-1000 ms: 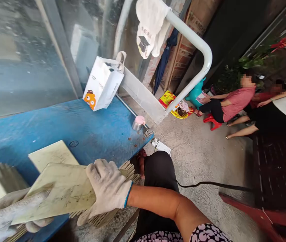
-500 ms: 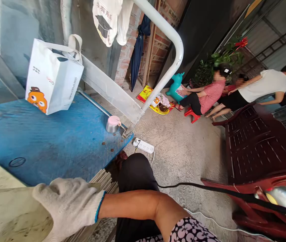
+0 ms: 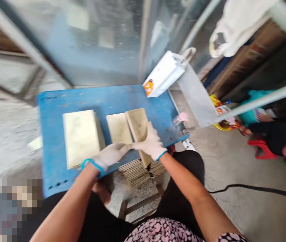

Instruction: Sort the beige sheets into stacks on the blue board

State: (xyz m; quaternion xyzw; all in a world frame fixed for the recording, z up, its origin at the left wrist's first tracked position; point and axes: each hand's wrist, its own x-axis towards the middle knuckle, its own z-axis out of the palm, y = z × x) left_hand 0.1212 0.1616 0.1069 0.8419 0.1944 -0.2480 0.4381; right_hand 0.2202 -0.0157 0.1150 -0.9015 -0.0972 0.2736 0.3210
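Note:
My right hand (image 3: 151,143), in a white knit glove with a blue cuff, is wrapped round a long tan flat panel (image 3: 138,121) that slants across the front of a blue table (image 3: 123,95). My left hand (image 3: 111,156), gloved the same way, reaches right so its fingertips meet those of my right hand near the panel's edge. Blur and overlap hide what the left fingers grip. Beside the panel lies a paler flat piece (image 3: 119,129). Further left is a thick stack of pale yellow panels (image 3: 81,137).
Below the table edge sits a pile of panels (image 3: 134,173) with ridged edges. A white paper bag (image 3: 164,75) and a pink-lidded cup (image 3: 182,117) stand to the right. A black cable (image 3: 253,186) crosses the floor. Another person sits on a red stool (image 3: 261,148).
My view has swung left and back to show the whole table. My left hand has come into view. My right hand stays on a panel, now nearer the middle of the view.

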